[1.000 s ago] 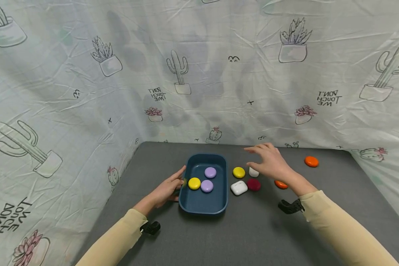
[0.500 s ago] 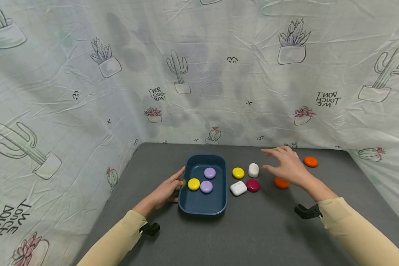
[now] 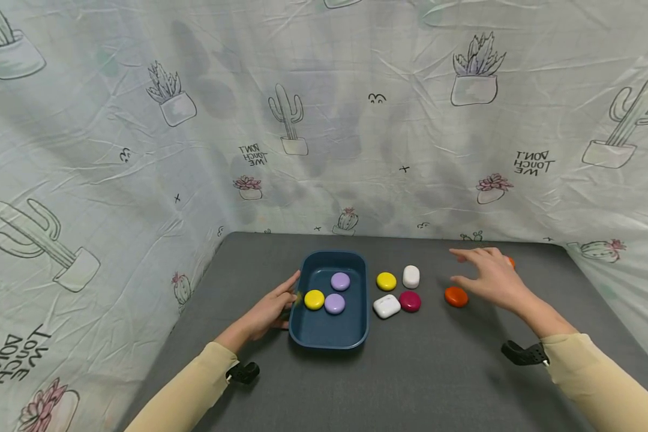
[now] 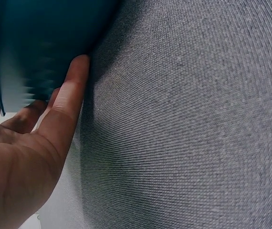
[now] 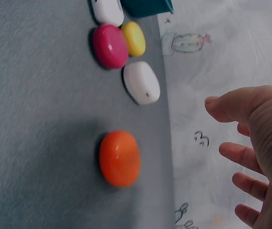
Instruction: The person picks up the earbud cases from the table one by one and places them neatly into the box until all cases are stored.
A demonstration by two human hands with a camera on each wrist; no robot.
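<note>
A dark blue rectangular tray (image 3: 329,337) holds a yellow round case (image 3: 314,300) and two lilac ones (image 3: 340,281). My left hand (image 3: 267,312) rests against its left outer wall, fingers spread along the side. Up close in the left wrist view, the fingers touch the teal-looking wall (image 4: 40,52). My right hand (image 3: 494,278) hovers over the table's right part, fingers apart and holding nothing. The closest things are a glossy orange case (image 3: 456,297), fully seen in the right wrist view, and a second orange one (image 3: 512,263), mostly hidden behind the hand.
Right of the tray lie a yellow case (image 3: 386,281), a white upright one (image 3: 411,276), a white earbud-like case (image 3: 386,306) and a crimson one (image 3: 410,301). They sit on a grey table (image 3: 356,390). Cactus-printed cloth (image 3: 324,120) hangs behind and left.
My right hand has moved right, away from the white and crimson cases, uncovering the nearer orange case and overlapping the farther one. My left hand has stayed at the tray.
</note>
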